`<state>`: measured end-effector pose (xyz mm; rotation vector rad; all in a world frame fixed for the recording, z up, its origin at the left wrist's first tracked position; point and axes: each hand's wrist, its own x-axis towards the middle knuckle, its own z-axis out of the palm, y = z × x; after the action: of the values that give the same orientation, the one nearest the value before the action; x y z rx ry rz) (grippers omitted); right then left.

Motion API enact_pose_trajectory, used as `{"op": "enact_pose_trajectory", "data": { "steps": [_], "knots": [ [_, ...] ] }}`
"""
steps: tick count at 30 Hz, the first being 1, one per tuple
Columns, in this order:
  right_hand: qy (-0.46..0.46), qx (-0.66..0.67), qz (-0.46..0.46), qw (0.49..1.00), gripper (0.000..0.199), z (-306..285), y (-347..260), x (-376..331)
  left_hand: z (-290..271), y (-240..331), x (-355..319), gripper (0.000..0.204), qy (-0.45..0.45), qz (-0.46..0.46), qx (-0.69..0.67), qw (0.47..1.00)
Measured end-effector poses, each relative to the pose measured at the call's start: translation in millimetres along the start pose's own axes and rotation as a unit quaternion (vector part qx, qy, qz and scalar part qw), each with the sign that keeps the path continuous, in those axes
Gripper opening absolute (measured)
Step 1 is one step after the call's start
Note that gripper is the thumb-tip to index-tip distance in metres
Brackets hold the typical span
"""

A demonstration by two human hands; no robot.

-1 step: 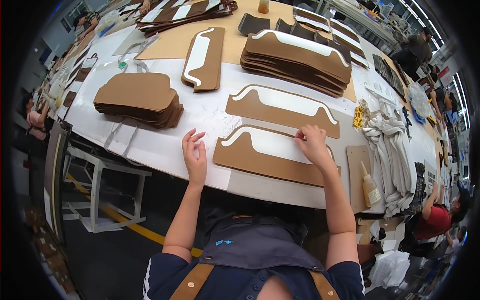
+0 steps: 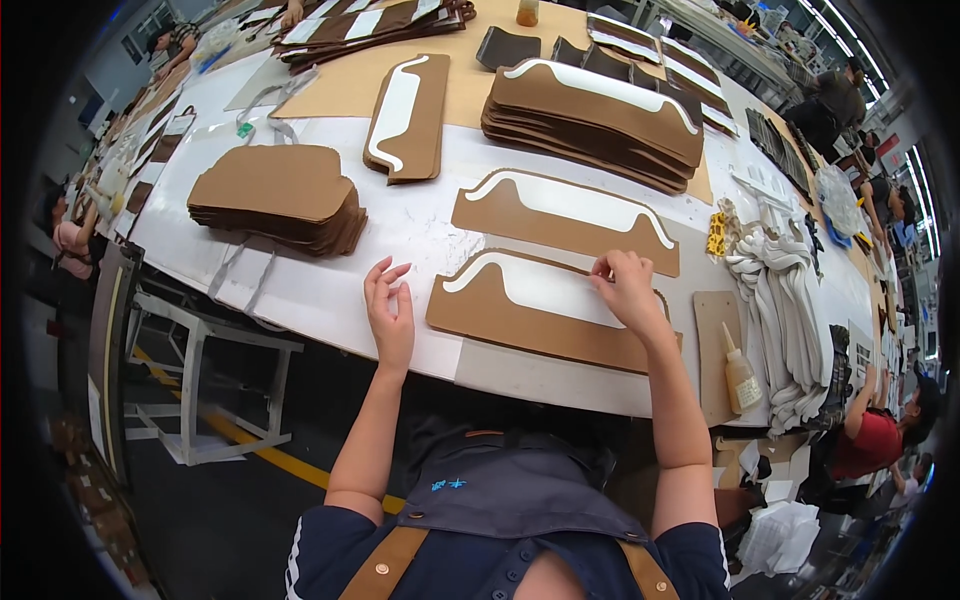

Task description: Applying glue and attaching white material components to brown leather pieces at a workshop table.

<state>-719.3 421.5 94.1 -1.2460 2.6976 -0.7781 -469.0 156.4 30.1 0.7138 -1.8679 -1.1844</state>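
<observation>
so, in the head view, you are working on the nearest brown panel (image 2: 545,315), which is lying flat on the white table (image 2: 330,290) just in front of you. your right hand (image 2: 628,288) is pressing its fingertips down on the white strip (image 2: 540,285) along the panel's upper edge, fingers curled and closed on nothing. your left hand (image 2: 390,312) is resting open on the bare table just left of the panel, not touching it.

judging by the layout, the work is looking partway through: a second panel (image 2: 565,215) with its strip is lying just beyond, a tall stack of finished-looking pieces (image 2: 595,125) is sitting farther back, and a stack of plain brown pieces (image 2: 278,195) is waiting to your left.

for room, the panel's lower edge is sitting near the table's front edge, so little margin there. a glue bottle (image 2: 740,368) on a small board (image 2: 716,350) is crowding your right, with white strips (image 2: 785,300) piled past it. open table is lying to the left.
</observation>
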Motion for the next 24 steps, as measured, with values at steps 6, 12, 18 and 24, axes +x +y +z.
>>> {"op": "enact_pose_trajectory", "data": {
  "steps": [6,12,18,24],
  "knots": [
    [0.014,-0.008,-0.018,1.000,0.009,-1.7,0.2,1.6,1.6,3.8,1.8,0.026,-0.001,0.007,0.005,1.000],
    [0.128,0.001,-0.055,0.990,0.007,4.5,17.3,36.0,-0.5,2.4,2.4,0.026,-0.001,0.007,0.013,1.000],
    [0.128,0.007,-0.029,0.991,0.009,11.9,70.1,106.0,1.8,2.8,2.3,0.023,-0.002,0.007,0.004,1.000],
    [0.104,0.076,-0.001,0.992,0.011,28.3,96.5,143.4,2.0,2.0,2.7,0.023,-0.010,0.007,0.011,1.000]
  ]
}}
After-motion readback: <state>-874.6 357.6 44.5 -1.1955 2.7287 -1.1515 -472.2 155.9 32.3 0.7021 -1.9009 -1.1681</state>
